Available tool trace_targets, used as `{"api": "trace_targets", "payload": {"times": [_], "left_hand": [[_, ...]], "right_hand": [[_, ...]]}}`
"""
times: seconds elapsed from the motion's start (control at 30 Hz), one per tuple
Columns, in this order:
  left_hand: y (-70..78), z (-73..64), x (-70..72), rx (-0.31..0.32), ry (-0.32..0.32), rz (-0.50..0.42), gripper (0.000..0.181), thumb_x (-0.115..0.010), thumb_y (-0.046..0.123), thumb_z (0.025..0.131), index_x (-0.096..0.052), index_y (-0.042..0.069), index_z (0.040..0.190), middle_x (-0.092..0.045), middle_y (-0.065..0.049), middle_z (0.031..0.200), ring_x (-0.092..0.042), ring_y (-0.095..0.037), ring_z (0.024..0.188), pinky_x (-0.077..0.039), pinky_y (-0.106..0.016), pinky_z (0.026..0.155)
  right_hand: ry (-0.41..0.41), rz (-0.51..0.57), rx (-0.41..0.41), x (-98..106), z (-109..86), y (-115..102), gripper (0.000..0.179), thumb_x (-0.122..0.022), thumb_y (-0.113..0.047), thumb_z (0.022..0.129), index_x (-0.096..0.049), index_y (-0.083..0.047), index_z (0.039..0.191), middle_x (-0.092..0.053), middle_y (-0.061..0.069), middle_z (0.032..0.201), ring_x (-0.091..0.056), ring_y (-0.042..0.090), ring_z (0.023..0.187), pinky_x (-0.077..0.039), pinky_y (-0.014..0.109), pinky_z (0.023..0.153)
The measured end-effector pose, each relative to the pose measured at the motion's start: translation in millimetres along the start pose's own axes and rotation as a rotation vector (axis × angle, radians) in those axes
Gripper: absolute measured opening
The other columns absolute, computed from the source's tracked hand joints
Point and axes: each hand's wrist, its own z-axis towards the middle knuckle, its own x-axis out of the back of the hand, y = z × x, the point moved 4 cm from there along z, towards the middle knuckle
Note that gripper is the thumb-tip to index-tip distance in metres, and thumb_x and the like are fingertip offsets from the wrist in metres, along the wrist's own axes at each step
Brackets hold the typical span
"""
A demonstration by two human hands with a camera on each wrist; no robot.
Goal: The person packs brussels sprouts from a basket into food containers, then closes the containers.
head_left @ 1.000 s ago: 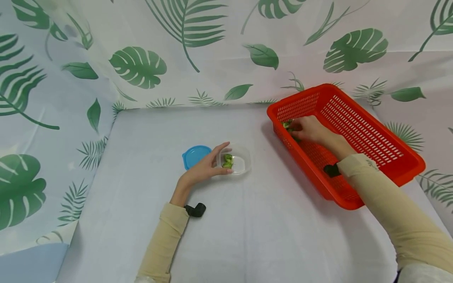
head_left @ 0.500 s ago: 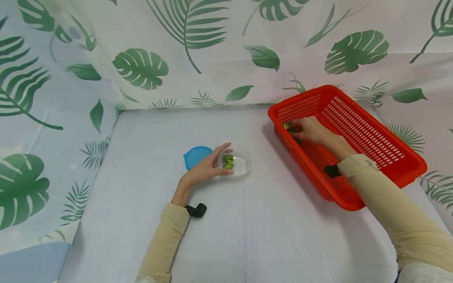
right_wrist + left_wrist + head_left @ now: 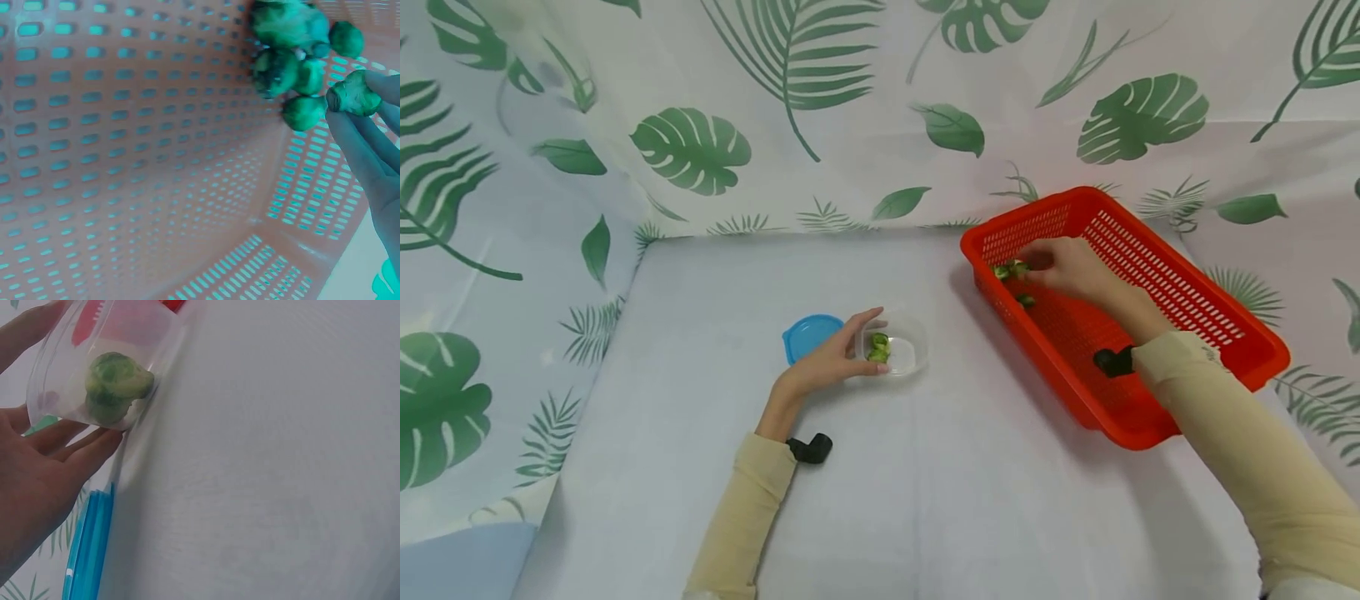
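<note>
My left hand (image 3: pixel 827 364) holds a clear plastic container (image 3: pixel 908 355) on the table, thumb and fingers spread round its side. Two Brussels sprouts (image 3: pixel 115 387) sit in the container, close together at the side by the hand. Inside the red basket (image 3: pixel 1195 277), my right hand (image 3: pixel 1075 268) pinches one Brussels sprout (image 3: pixel 356 94) between thumb and fingers, its cut stem end showing in the right wrist view. Several more Brussels sprouts (image 3: pixel 281 28) lie beside it, bunched at the basket's left end.
Partly behind the left hand lies a blue lid (image 3: pixel 808 337), left of the container. The basket stands angled at the right of the white-covered table (image 3: pixel 850 508). Leaf-patterned cloth (image 3: pixel 850 75) hangs behind and at both sides.
My right hand has lifted slightly from the sprouts, a sprout in its fingertips, uncovering another lower in the basket. The left hand and container stay put; the head view shifts a little.
</note>
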Motion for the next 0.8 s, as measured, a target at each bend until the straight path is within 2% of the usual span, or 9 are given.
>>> {"api": "trace_targets", "payload": {"times": [0.23, 0.33, 0.47, 0.63, 0.8], "left_hand": [[0.3, -3.8, 2.9, 0.015, 0.009, -0.004, 0.093, -0.079, 0.037, 0.091, -0.023, 0.026, 0.165, -0.035, 0.002, 0.164, -0.021, -0.022, 0.157, -0.026, -0.053, 0.123], [0.3, -5.0, 2.2, 0.01, 0.009, -0.001, 0.093, -0.079, 0.036, 0.091, -0.023, 0.025, 0.165, -0.036, 0.001, 0.164, -0.022, -0.023, 0.157, -0.026, -0.053, 0.123], [0.7, -4.3, 1.3, -0.001, 0.003, 0.007, 0.094, -0.078, 0.034, 0.091, -0.021, 0.023, 0.165, -0.037, 0.0, 0.164, -0.022, -0.023, 0.157, -0.026, -0.054, 0.123], [1.9, -2.0, 1.3, -0.004, 0.002, 0.009, 0.093, -0.078, 0.032, 0.092, -0.02, 0.023, 0.165, -0.036, 0.0, 0.164, -0.02, -0.024, 0.157, -0.025, -0.055, 0.123], [4.2, -1.1, -0.4, 0.013, 0.001, 0.008, 0.094, -0.079, 0.032, 0.091, -0.022, 0.024, 0.165, -0.036, 0.0, 0.164, -0.021, -0.025, 0.157, -0.026, -0.055, 0.123]], "right_hand": [[0.038, 0.006, 0.002, 10.3, -9.2, -16.7, 0.034, -0.07, -0.011, 0.095, -0.07, -0.002, 0.128, -0.072, 0.022, 0.118, -0.062, 0.036, 0.109, -0.05, 0.052, 0.092], [0.038, 0.024, 0.0, 15.0, -13.4, -21.1, 0.034, -0.072, -0.017, 0.096, -0.072, -0.005, 0.128, -0.072, 0.02, 0.119, -0.061, 0.034, 0.111, -0.05, 0.047, 0.091], [0.047, 0.067, -0.027, 24.8, -19.8, -27.2, 0.035, -0.074, -0.024, 0.095, -0.072, -0.008, 0.127, -0.072, 0.017, 0.121, -0.06, 0.031, 0.112, -0.05, 0.032, 0.083], [0.051, 0.105, -0.006, 35.1, -28.4, -38.9, 0.034, -0.074, -0.019, 0.095, -0.071, -0.007, 0.127, -0.07, 0.018, 0.123, -0.061, 0.031, 0.113, -0.046, 0.014, 0.077], [0.016, 0.129, 0.04, 35.2, -38.7, -53.6, 0.038, -0.074, -0.013, 0.094, -0.067, -0.007, 0.131, -0.069, 0.016, 0.124, -0.061, 0.031, 0.115, -0.045, 0.009, 0.079]]}}
